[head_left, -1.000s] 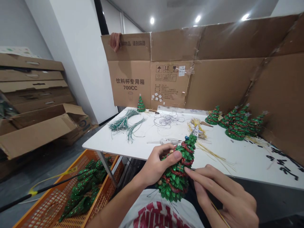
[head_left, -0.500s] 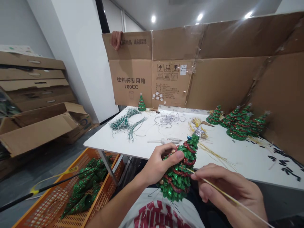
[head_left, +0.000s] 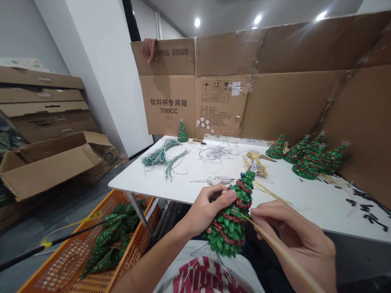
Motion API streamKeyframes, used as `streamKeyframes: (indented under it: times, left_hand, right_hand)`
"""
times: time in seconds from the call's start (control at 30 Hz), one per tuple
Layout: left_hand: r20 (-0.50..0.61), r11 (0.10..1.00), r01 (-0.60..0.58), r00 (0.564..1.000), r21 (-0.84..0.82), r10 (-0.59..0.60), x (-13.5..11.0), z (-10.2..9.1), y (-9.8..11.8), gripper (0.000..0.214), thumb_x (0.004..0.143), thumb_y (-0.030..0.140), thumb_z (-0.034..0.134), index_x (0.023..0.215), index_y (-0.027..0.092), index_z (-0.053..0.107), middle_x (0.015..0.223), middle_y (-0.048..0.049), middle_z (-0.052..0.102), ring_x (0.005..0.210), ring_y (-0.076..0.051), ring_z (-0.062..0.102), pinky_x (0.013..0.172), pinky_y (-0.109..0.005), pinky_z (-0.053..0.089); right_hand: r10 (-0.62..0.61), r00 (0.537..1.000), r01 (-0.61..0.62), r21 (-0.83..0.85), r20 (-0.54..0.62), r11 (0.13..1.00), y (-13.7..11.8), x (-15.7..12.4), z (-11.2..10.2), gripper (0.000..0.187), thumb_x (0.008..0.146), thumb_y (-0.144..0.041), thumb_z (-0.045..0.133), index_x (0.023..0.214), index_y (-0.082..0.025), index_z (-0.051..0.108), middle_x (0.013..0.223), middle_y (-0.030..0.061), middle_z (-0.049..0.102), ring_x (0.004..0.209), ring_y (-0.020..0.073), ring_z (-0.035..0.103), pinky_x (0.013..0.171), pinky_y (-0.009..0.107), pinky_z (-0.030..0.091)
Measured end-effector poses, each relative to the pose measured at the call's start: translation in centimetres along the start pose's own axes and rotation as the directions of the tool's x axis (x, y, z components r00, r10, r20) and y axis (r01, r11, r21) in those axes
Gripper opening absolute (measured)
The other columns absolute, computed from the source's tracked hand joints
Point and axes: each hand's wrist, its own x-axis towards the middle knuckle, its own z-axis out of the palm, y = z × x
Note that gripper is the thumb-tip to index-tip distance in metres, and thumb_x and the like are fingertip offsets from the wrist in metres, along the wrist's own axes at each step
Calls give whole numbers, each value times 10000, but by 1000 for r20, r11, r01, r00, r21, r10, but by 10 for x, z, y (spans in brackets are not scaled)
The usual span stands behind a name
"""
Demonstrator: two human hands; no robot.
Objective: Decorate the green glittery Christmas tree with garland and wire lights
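Cardboard-backed white table (head_left: 152,187), inspected remotely: I log the left hand (head_left: 206,211) closed around a glittering green Christmas-tree ornament (head_left: 227,228), held upright just off the table's near edge. The right hand (head_left: 297,240) pinches a long straw (head_left: 275,240), its tip touching the tree's flank. Farther out lie white-handled snips (head_left: 212,181), green wire bundles (head_left: 161,156) and finished trees (head_left: 308,165) towards the right edge; green cones fill an orange crate (head_left: 65,241) below the left corner.

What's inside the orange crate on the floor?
The orange crate holds a heap of glittery green tree cones; mesh shows beside them, but the crate floor beneath the heap is covered.
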Motion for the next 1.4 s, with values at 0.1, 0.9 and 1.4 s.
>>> streamKeyframes:
  times: [0.1, 0.9, 1.4]
  left_hand:
    - [-6, 1000, 5, 1000, -21, -5, 1, 0, -1, 557, 909, 705, 755, 819, 166, 645, 786, 6, 522, 757, -160, 464, 718, -284, 360]
    - [-60, 980, 80, 994, -182, -93, 4, -4, -7, 565, 838, 699, 842, 851, 148, 718, 809, -23, 651, 795, -173, 580, 729, -272, 432]
    - [-17, 987, 86, 996, -133, -89, 3, 1, -5, 571, 864, 719, 807, 830, 161, 692, 809, -7, 612, 765, -156, 532, 718, -271, 403]
  right_hand:
    - [3, 1000, -3, 21, 24, 1000, -1, -1, 2, 184, 982, -89, 733, 1002, -269, 765, 872, 10, 764, 777, 159, 728, 664, 203, 605]
    - [-171, 973, 174, -1, 152, 985, -7, 9, -26, 152, 996, -170, 781, 1046, -306, 828, 868, 1, 820, 755, 162, 795, 724, 194, 630]
    - [259, 965, -239, 254, -46, 937, 12, -5, -15, 121, 1007, -230, 775, 1024, -304, 870, 818, 20, 766, 570, 134, 657, 448, 199, 543]
